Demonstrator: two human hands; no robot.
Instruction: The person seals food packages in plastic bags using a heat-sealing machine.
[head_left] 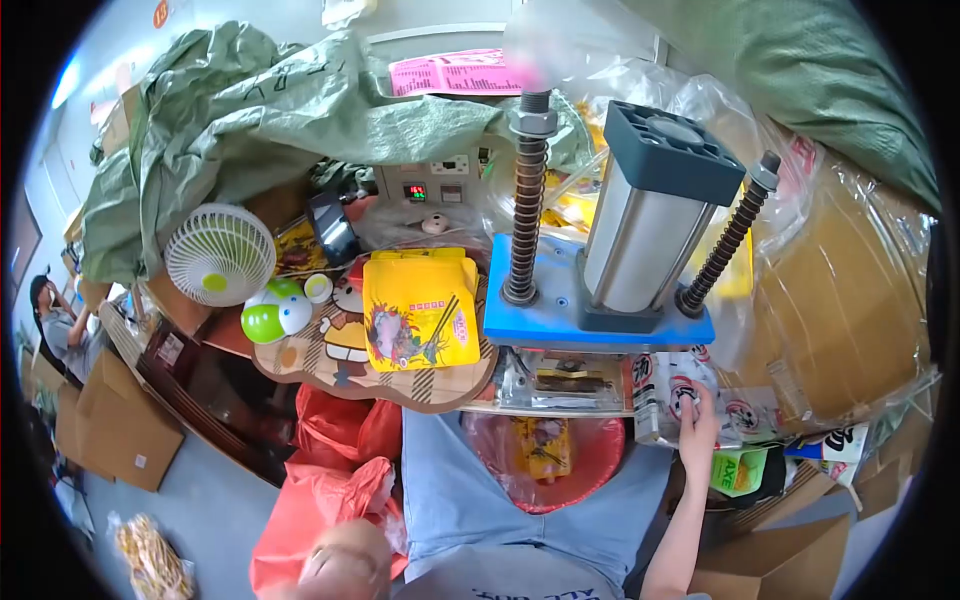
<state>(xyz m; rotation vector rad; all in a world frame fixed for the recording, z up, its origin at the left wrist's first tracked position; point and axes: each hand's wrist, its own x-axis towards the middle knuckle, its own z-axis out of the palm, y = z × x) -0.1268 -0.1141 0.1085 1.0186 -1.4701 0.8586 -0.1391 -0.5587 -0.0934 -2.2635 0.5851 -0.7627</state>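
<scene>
My right hand [696, 425] reaches to the right side of the press, its fingers lying on white printed packaging [655, 408]. The fingers look extended rather than wrapped round anything. My left hand [345, 560] is blurred at the bottom edge, beside a red plastic bag [335, 490], and its fingers do not show. In front of me stands a press with a metal cylinder [640, 240], a blue plate [600, 318] and spring-wrapped rods. Yellow printed pouches [420, 310] lie stacked on a patterned board [420, 395]. Between my knees, a red basin [600, 470] holds another yellow pouch [542, 447].
A small white fan [220, 255] and a green-and-white round object [277, 312] stand at the left. Green woven sacks [250, 120] hang behind. A control box [428, 185] shows red digits. Cardboard boxes [115, 420] flank both sides. A person [62, 325] sits far left.
</scene>
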